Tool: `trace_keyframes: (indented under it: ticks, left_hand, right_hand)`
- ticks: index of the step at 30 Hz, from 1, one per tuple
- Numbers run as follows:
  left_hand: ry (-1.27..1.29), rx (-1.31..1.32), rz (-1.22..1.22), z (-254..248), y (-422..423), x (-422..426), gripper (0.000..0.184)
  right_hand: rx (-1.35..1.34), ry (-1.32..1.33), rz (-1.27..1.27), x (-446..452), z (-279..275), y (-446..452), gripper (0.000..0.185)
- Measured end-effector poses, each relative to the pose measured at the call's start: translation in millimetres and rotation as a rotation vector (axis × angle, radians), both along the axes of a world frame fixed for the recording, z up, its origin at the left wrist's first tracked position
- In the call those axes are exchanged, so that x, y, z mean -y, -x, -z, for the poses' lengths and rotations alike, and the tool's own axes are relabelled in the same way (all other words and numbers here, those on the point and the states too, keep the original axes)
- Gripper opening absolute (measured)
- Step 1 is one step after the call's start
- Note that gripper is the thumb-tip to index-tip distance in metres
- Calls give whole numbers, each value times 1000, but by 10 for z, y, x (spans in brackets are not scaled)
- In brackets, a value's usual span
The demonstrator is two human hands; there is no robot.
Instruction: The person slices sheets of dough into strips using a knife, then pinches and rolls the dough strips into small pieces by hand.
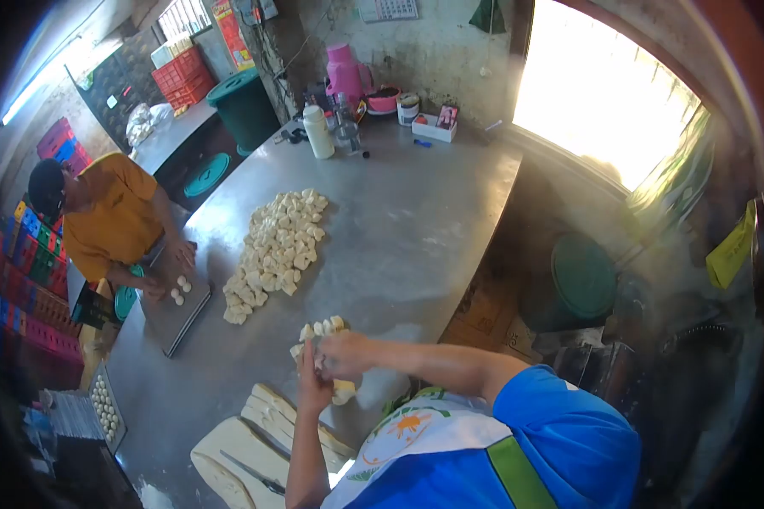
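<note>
My left hand (314, 388) and my right hand (345, 355) are close together over the near part of the metal table. The left is closed around dough, a finger pointing upward. My right hand is curled shut beside it; its grip is hidden and slightly blurred. Small dough pieces (324, 327) lie just beyond my fingers, and a pale lump of dough (344, 392) shows below my hands. To their left are thick dough strips (272, 405) and a flat dough slab (238, 462), with a knife (253, 472) lying on it.
A big heap of cut dough (278, 246) covers mid-table. A co-worker (115, 212) works at a board (182, 318) with several dough balls. A bottle (317, 131), a pink jug (345, 75) and a white box (434, 127) stand at the back. A lidded bin (581, 267) is right.
</note>
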State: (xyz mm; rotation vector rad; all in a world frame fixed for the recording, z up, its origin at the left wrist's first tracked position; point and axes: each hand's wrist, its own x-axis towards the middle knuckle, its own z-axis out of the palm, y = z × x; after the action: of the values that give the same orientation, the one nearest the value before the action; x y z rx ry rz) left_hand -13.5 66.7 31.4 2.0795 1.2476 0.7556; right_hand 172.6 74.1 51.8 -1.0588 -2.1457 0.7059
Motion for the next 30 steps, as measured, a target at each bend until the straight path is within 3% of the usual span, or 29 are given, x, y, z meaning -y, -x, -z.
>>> trace_keyframes:
  ticks: [2,3,4,6,7,8,9,10,11,12,13,14,15,16,17,20,22,23,24,26,27,28,29,30]
  left_hand:
    - [-215,264,95,-189,-113,87,83]
    - [-228,289,54,-197,-82,36,62]
    - [-232,286,48,-38,-4,-7,62]
    - [440,477,-80,345,121,-62,30]
    - [438,478,-81,298,49,-30,30]
    - [285,210,-112,202,-66,56,18]
    - [135,-59,-146,145,-117,135,20]
    - [108,-107,13,137,-42,137,16]
    - [101,-109,15,41,-77,170,16]
    - [72,61,47,-46,-121,266,18]
    - [55,224,73,-107,-106,376,26]
    - [55,221,63,-128,-46,353,26]
    - [156,204,-37,-156,2,254,38]
    - [271,179,-131,-171,48,235,52]
    - [277,176,-129,-185,44,261,52]
    - [-335,108,32,-289,-15,172,69]
    - [-218,416,10,-190,77,47,53]
    - [169,466,78,90,272,-42,32]
    - [169,464,82,179,254,-49,32]
    - [168,293,-229,189,93,8,22]
    - [167,292,-229,176,58,19,22]
    - [191,42,-138,-26,-27,54,21]
    - [214,-208,-43,-186,-73,111,20]
    - [156,-284,15,-239,-56,175,17]
  right_hand:
    - [-69,2,-27,-23,-52,60,28]
    - [-149,10,-65,35,-41,112,25]
    - [-151,8,-72,28,-85,118,25]
    - [-165,-12,-13,4,-175,101,29]
    - [-165,-14,-14,-18,-162,77,29]
    - [-44,52,124,-47,-101,60,31]
    - [77,122,257,-60,-31,49,34]
    - [73,123,251,-127,46,5,34]
    - [235,218,261,-257,117,-95,36]
    - [398,318,270,-326,201,-177,39]
    - [391,327,264,-255,303,-187,39]
    - [351,131,288,-198,357,-204,40]
    - [314,-72,309,-214,389,-233,42]
    - [311,-67,306,-160,337,-160,42]
    - [196,-51,158,-73,179,-57,40]
    - [-14,36,-128,-80,-183,77,37]
    - [-125,143,-285,-7,-201,188,36]
    - [-206,72,-209,-68,-233,198,33]
    - [-290,4,-127,-90,-249,203,30]
    - [-202,18,4,-40,-275,152,30]
    - [-114,33,123,-30,-285,140,30]
    - [-113,35,119,-79,-294,113,30]
    - [104,196,158,-169,-294,50,34]
    - [321,353,205,-250,-266,-14,38]
